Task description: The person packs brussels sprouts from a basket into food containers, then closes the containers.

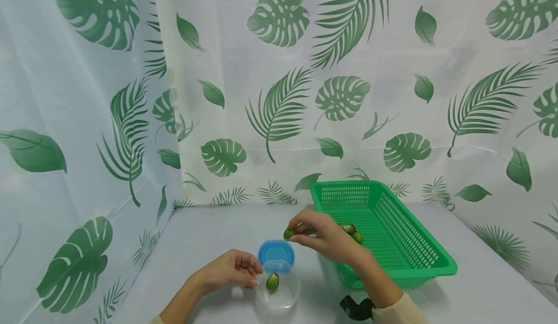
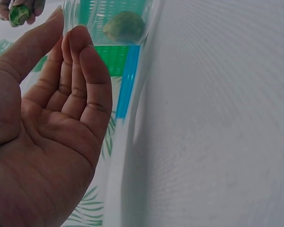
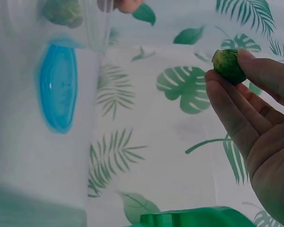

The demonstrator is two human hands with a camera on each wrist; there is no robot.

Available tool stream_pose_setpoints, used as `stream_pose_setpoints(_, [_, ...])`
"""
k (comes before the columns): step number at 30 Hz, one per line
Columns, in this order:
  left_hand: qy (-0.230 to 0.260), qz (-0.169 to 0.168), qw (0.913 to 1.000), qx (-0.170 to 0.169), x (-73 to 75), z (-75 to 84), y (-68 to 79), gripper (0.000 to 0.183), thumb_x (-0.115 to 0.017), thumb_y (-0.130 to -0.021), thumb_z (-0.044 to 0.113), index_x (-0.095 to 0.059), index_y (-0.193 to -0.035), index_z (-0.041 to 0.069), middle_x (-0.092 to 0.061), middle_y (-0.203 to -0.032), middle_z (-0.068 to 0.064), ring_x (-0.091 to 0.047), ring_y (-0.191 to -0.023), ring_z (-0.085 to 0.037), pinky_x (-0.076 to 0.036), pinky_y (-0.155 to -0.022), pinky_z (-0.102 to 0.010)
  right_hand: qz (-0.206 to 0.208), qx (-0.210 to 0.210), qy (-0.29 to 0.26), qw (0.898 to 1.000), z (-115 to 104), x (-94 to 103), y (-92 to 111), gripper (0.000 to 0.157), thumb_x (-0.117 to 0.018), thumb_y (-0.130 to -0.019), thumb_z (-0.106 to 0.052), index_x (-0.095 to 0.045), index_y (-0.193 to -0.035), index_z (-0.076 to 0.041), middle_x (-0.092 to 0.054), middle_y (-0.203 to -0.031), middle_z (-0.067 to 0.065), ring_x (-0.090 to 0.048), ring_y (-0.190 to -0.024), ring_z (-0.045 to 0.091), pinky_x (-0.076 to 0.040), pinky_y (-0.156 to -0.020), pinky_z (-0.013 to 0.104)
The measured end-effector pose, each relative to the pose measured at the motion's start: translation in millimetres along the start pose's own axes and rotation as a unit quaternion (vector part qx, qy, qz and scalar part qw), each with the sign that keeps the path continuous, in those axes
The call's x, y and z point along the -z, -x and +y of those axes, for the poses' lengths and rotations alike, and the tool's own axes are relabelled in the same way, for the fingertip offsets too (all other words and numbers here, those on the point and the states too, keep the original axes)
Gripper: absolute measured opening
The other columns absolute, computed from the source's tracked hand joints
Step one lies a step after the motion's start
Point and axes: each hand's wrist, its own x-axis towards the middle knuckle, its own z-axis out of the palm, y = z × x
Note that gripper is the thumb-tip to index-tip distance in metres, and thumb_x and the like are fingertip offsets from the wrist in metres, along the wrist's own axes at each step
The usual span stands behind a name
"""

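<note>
In the head view my right hand [image 1: 327, 235] pinches a Brussels sprout [image 1: 288, 235] between thumb and fingertips, raised above the table beside the green basket's left side. The right wrist view shows that sprout [image 3: 227, 66] up close, green with a paler cut end. My left hand [image 1: 227, 271] holds the rim of a small clear plastic container [image 1: 291, 295] between thumb and fingers. Another Brussels sprout [image 1: 272, 282] lies inside the container, seen through its wall in the left wrist view. Just behind the container lies a blue lid [image 1: 276, 253].
A green perforated basket [image 1: 420, 239] stands on the right of the white table [image 1: 209, 227], with several Brussels sprouts [image 1: 356, 237] at its left side, partly hidden by my right forearm. A black object [image 1: 356, 308] lies near the right sleeve. Leaf-printed curtains [image 1: 279, 178] enclose the table.
</note>
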Motion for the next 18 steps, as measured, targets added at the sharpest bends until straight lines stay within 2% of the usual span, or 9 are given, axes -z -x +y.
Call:
stream_pose_setpoints(5, [0.002, -0.003, 1.0, -0.002, -0.7, 1.2, 1.0, 0.037, -0.079, -0.089, 0.006, -0.065, -0.118, -0.014, -0.073, -0.091, 0.0, -0.067, -0.08, -0.01, -0.058, -0.075, -0.025, -0.017, -0.014, -0.007, 1.0, 1.3, -3.8, 0.6, 0.018, -0.071, -0.098, -0.008, -0.068, -0.116, -0.008, -0.072, -0.111, 0.007, -0.076, -0.1, 0.016, -0.062, -0.086, 0.027])
stream_pose_setpoints(9, [0.0, -0.002, 1.0, -0.003, -1.2, 1.5, 2.1, 0.036, -0.079, -0.09, 0.005, -0.066, -0.118, -0.013, -0.073, -0.091, 0.0, -0.068, -0.08, -0.01, -0.058, -0.075, -0.024, -0.026, -0.021, 0.01, 0.999, 1.5, -5.0, 1.2, 0.018, -0.073, -0.098, -0.011, -0.068, -0.115, -0.011, -0.072, -0.109, 0.003, -0.075, -0.098, 0.012, -0.062, -0.085, 0.028])
stream_pose_setpoints(13, [-0.002, -0.002, 1.0, -0.004, -0.9, 1.3, 1.7, 0.036, -0.08, -0.089, 0.006, -0.067, -0.117, -0.012, -0.074, -0.094, -0.002, -0.068, -0.081, -0.01, -0.059, -0.076, -0.025, -0.034, -0.013, 0.037, 0.999, 2.3, -5.7, 2.2, 0.018, -0.074, -0.097, -0.016, -0.07, -0.114, -0.015, -0.073, -0.106, -0.002, -0.072, -0.094, 0.007, -0.061, -0.083, 0.029])
stream_pose_setpoints(18, [-0.004, -0.005, 1.0, -0.007, 0.2, 0.3, -0.4, 0.039, -0.08, -0.089, 0.008, -0.066, -0.118, -0.012, -0.073, -0.094, -0.001, -0.068, -0.082, -0.01, -0.058, -0.076, -0.025, -0.041, -0.001, 0.048, 0.998, 4.3, -8.8, 2.7, 0.018, -0.075, -0.097, -0.017, -0.072, -0.114, -0.014, -0.075, -0.104, -0.003, -0.071, -0.091, 0.008, -0.06, -0.079, 0.027])
